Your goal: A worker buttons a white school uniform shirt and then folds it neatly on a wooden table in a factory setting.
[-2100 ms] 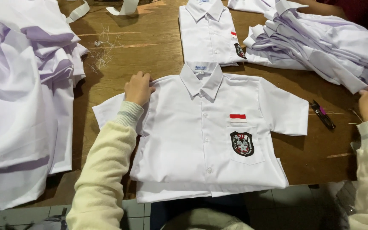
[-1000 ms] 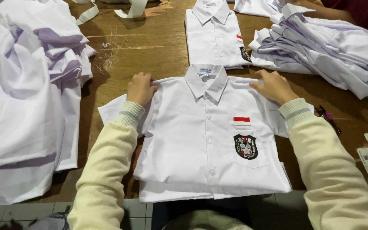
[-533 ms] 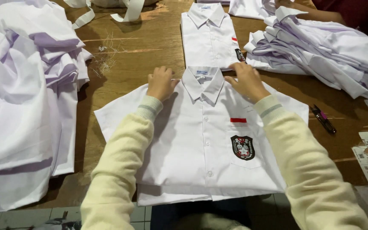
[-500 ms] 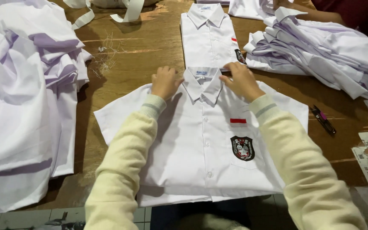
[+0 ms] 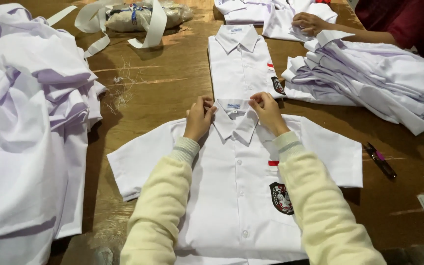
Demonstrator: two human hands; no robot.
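Fingers pinch the collar (image 5: 235,117) from both sides: left hand (image 5: 199,118) with its grip clamped on the left collar wing, right hand (image 5: 267,112) clamped on the right wing. The white shirt (image 5: 236,196) lies flat, front up, spread across the wooden desk (image 5: 163,78) right before the person, a crest badge (image 5: 281,198) on its chest. Just beyond sits a folded shirt (image 5: 240,61). Heaps of white shirts (image 5: 20,127) lie left, another heap (image 5: 369,78) right. Small clippers (image 5: 381,160) rest near the right sleeve.
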